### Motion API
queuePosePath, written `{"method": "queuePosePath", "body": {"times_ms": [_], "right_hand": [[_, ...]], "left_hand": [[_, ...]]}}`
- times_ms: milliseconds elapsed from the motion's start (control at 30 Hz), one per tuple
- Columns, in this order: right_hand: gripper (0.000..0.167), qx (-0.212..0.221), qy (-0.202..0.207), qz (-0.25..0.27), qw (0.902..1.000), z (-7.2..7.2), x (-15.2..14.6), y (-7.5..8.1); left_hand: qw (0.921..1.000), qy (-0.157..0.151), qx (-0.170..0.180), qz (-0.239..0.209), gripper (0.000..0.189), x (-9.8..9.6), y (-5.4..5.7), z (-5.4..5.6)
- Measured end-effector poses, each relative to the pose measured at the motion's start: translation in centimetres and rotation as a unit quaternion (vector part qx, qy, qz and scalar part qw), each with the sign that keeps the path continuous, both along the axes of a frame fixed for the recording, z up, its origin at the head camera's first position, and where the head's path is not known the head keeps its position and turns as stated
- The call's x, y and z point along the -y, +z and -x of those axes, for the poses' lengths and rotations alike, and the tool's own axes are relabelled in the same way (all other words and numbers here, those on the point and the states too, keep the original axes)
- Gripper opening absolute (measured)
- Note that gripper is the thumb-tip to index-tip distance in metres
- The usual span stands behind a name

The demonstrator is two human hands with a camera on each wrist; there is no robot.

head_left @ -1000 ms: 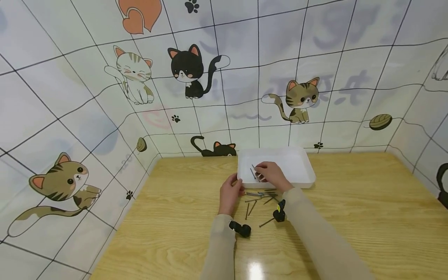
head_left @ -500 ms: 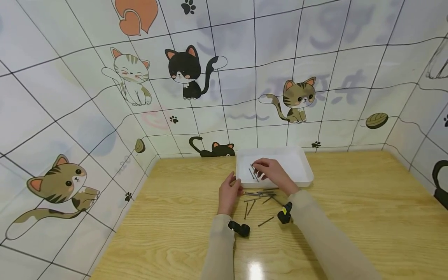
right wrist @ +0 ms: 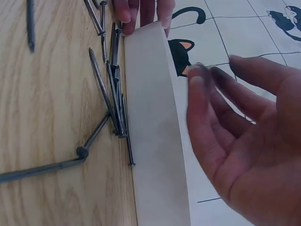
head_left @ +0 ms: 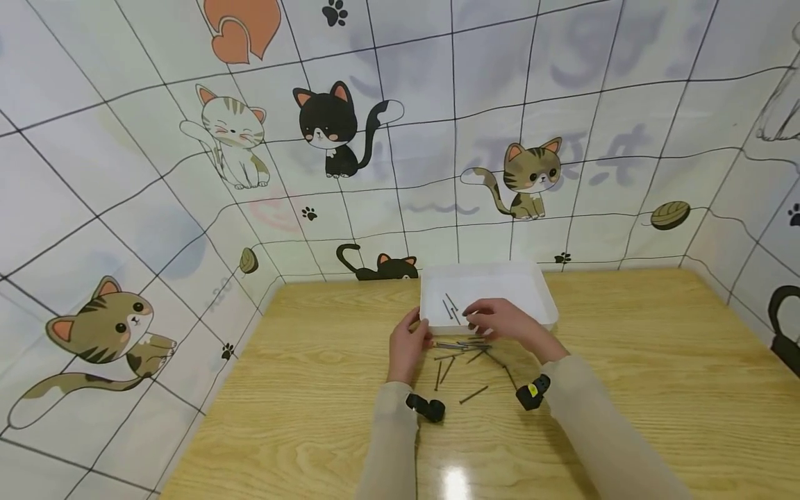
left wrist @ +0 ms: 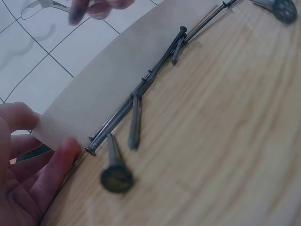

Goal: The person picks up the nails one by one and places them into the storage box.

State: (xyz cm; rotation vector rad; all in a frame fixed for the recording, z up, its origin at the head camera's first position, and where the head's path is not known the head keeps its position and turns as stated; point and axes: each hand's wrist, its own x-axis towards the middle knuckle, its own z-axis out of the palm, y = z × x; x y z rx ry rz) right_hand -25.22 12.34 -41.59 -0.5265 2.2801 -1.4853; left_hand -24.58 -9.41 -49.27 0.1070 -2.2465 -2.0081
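Observation:
My left hand (head_left: 406, 349) grips the front left corner of the white tray (head_left: 506, 288), thumb against the outer wall in the left wrist view. Over the tray's front edge hovers my right hand (head_left: 507, 323), its fingers loosely bent with nothing between them; the right wrist view shows the hand (right wrist: 249, 127) beside the tray's front wall (right wrist: 153, 99). Inside the tray, several nails (head_left: 448, 307) lie at the left. More nails (head_left: 459, 346) are heaped along the outside of the front wall, some crossing each other.
A loose nail (head_left: 473, 394) lies nearer the front on the wooden table (head_left: 312, 417). Behind the tray stands a wall covering (head_left: 431, 153) with cat drawings and grid lines. A dark curved object (head_left: 787, 326) shows at the right edge.
My right hand has let go of a nail inside the tray and drawn back right, toward the front edge. The left hand keeps its place at the corner.

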Motion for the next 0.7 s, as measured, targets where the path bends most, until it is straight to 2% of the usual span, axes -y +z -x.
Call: {"method": "queuePosePath", "body": {"times_ms": [167, 367, 700], "right_hand": [[0.037, 0.001, 0.013, -0.037, 0.9992, -1.3, -0.8, -0.4], [0.042, -0.016, 0.004, -0.045, 0.9988, -2.8, -1.6, -0.5], [0.042, 0.01, -0.037, 0.007, 0.9992, -3.9, -2.4, -0.9]], "left_hand": [[0.9998, -0.007, 0.005, -0.017, 0.045, 0.1, 0.1, 0.0], [1.0, -0.001, 0.005, -0.006, 0.043, 0.1, 0.1, 0.0], [0.9998, 0.0, -0.017, 0.006, 0.043, 0.1, -0.3, -0.1]]}}
